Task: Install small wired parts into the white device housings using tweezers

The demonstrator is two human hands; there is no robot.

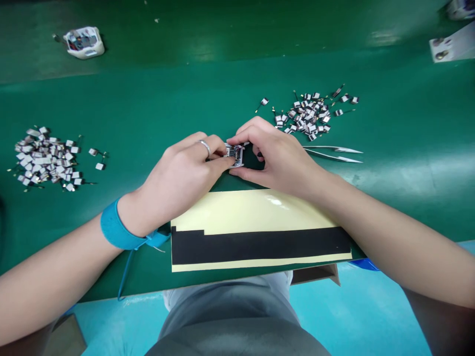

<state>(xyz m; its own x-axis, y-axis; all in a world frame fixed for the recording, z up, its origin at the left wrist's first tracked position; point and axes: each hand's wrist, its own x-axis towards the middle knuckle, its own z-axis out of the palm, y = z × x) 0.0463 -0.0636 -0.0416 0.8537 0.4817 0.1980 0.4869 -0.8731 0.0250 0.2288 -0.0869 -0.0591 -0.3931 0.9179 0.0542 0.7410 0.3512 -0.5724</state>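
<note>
My left hand (185, 170) and my right hand (272, 155) meet at the middle of the green table, both pinched on a small white electronic part (234, 155) with tiny components showing in it. The fingers of both hands are curled closed around it. A ring sits on my left hand, and a blue strap (117, 230) with a cord wraps my left wrist. Just below the hands lies a pale yellow sheet with a black strip (256, 230) across it.
A pile of small silver parts (46, 158) lies at the left, another pile (309, 113) at the right behind my right hand. Metal tweezers (334, 153) rest beside that hand. A white device (83, 42) sits far left; white items (451, 47) sit far right.
</note>
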